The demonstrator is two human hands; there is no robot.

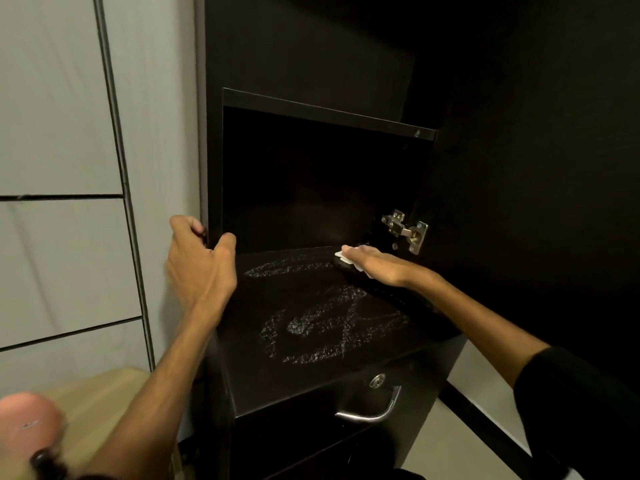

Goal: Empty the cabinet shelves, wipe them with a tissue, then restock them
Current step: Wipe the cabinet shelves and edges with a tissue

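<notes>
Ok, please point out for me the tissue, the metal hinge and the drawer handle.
tissue [343, 257], head view: white edge showing beyond the fingertips of the right hand [372, 263].
metal hinge [404, 231], head view: middle of its silver arm.
drawer handle [375, 412], head view: curved chrome bar below the shelf.

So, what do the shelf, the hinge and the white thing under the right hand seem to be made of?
Shelf: probably laminated board, dark brown and smooth; wet smears glint on it. Hinge: metal, bright silvery finish with screw heads. White thing: seems to be a folded tissue, soft and matte, pressed flat under the right hand; most of it is hidden. The left hand grips the cabinet side panel.
</notes>
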